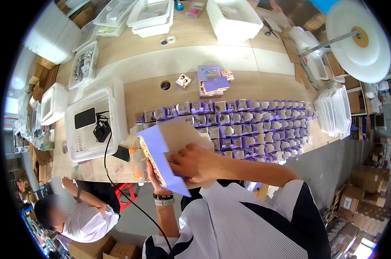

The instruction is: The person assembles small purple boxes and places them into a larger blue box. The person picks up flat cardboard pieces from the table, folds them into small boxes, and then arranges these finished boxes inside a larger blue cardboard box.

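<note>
One purple carton (157,149), slanting rightward toward the body
Left hand (157,187) holds its near edge; right hand (196,161) overlies it, grip unclear.

Pretty bright overall, soft shadows, can't tell where the main light sits. White baskets (231,26) up top look close to washed out, and there's a glary patch bottom right. Fisheye bends the table (243,83) and blacks out the corners, with bluish fringing at the rim. Purple box (155,144) is fairly crisp; seated person's (89,222) head is blurred.
</note>
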The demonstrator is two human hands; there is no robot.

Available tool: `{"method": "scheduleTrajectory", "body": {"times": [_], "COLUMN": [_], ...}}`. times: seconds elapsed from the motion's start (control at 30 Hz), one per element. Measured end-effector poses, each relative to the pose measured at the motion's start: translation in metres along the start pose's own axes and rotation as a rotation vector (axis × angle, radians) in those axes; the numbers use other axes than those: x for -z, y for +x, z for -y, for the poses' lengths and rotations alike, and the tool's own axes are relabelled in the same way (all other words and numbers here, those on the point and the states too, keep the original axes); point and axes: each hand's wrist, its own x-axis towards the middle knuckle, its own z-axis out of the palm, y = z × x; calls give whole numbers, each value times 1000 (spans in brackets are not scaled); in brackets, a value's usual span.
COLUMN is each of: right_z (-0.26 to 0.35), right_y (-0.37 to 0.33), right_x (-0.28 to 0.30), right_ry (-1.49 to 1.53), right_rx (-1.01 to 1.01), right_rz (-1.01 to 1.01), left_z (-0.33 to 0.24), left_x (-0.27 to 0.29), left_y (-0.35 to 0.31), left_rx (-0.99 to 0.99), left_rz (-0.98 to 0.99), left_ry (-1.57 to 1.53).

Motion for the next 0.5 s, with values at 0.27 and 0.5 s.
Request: {"method": "scheduleTrajectory", "body": {"times": [0.27, 0.5], "right_z": [-1, -16], "right_y": [-1, 0], "right_x": [-17, 1], "right_ry": [111, 49], "right_rx": [-42, 31], "right_rz": [-191, -203], "left_z": [8, 10], "left_x": [24, -14], "left_y": [8, 1], "left_rx": [133, 123], "left_rz": [106, -203], "left_ry": [-163, -89]}}
